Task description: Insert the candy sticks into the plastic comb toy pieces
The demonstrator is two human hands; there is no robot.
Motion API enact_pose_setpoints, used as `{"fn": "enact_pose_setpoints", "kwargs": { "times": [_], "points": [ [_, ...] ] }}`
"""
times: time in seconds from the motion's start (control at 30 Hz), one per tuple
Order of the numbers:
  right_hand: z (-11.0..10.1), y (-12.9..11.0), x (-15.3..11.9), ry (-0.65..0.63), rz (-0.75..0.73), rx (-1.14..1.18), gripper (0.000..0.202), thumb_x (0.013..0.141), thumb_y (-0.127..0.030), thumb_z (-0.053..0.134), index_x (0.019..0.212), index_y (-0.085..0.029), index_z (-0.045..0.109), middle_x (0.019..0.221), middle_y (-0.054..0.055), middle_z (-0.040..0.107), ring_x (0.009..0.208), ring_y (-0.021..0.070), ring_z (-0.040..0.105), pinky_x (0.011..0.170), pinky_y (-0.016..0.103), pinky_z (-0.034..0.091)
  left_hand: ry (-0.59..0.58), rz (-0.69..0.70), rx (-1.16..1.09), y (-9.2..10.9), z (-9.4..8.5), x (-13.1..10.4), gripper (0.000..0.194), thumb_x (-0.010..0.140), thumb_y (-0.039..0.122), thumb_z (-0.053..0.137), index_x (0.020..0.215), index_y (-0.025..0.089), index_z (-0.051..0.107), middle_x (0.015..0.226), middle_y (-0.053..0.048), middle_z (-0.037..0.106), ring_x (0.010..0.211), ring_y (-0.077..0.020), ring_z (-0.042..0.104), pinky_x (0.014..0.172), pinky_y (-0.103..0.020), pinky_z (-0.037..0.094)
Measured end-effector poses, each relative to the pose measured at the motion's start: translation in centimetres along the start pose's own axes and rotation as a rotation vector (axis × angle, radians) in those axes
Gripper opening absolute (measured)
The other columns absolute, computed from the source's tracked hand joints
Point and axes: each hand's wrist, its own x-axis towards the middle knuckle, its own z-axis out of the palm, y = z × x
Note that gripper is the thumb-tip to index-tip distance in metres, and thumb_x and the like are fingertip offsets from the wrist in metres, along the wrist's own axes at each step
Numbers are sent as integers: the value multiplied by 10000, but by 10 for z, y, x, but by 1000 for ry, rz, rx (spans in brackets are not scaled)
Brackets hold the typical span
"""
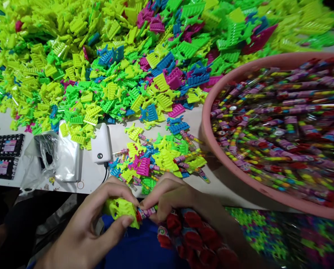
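Note:
Between the thumb and fingers of my left hand [84,226] is a yellow plastic toy piece [121,210]. My right hand [180,196] pinches a candy tube [147,213] with a purple and red wrapper, its end against the toy piece; whether it sits inside cannot be seen. Several more candy tubes [193,233] with red ends are bunched under the right palm, partly hidden by it. Just beyond my hands lies a small pile of plastic toy pieces [168,155] in yellow, green, blue and pink, with a few candy tubes among them.
A big heap of plastic toy pieces [79,59] covers the back of the table. On the right stands a pink tub [215,138] full of candy tubes. A white power bank [101,144] with a cable, plastic bags [67,160] and black trays [6,157] lie left.

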Motion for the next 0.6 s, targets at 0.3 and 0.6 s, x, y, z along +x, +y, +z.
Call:
{"fn": "enact_pose_setpoints", "kwargs": {
  "times": [0.3,0.6],
  "points": [
    [0,10,2,-12,-53,110,116,1100,-298,686,1210,-263,675,1112,61,835,992,226,780,979,402,631,2,106,134,-4,0,7,254,1118,160,684,1299,331,735,1136,-26,731,1053,-147,737,924,-194,600],
    [-13,-2,6,146,-201,-113,226,1236,-245,482,1193,-215,702,1156,60,822,1094,169,761,1002,282,639,309,202,11,-23,10,3,317,1038,74,791,1244,310,744,1096,-2,842,1051,-173,854,958,-239,688]
  ]
}}
